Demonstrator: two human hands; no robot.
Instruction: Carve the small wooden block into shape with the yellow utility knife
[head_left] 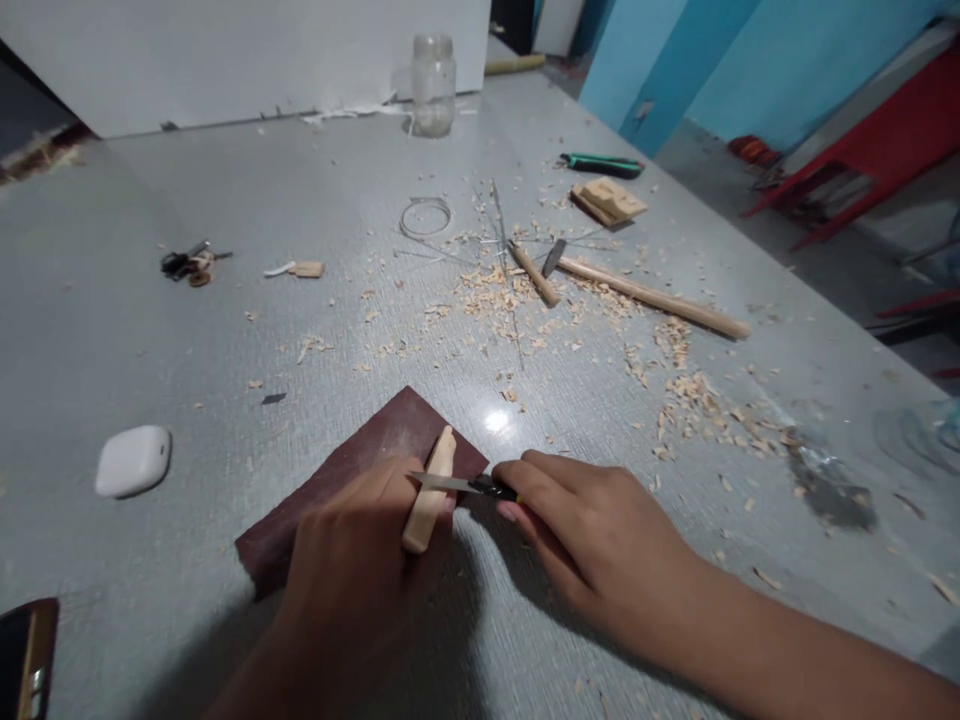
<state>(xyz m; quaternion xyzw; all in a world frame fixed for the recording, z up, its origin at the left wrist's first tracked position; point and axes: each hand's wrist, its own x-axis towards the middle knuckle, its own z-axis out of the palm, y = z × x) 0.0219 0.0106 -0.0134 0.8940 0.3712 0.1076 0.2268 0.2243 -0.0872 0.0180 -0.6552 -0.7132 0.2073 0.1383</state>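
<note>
As we look down through the head view, our left hand [352, 540] grips a slim carved piece of wood [424, 518] between fingers and thumb, over a dark brown sheet [367, 440] on the worktop [210, 370]. Our right hand [600, 520] is closed around a small knife [450, 484], its blade crossing the wood; whether it bites, we cannot tell. We judge the step to be paring; another stroke would call for a steady hold, a shallow angle and left fingers clear of the tip.
</note>
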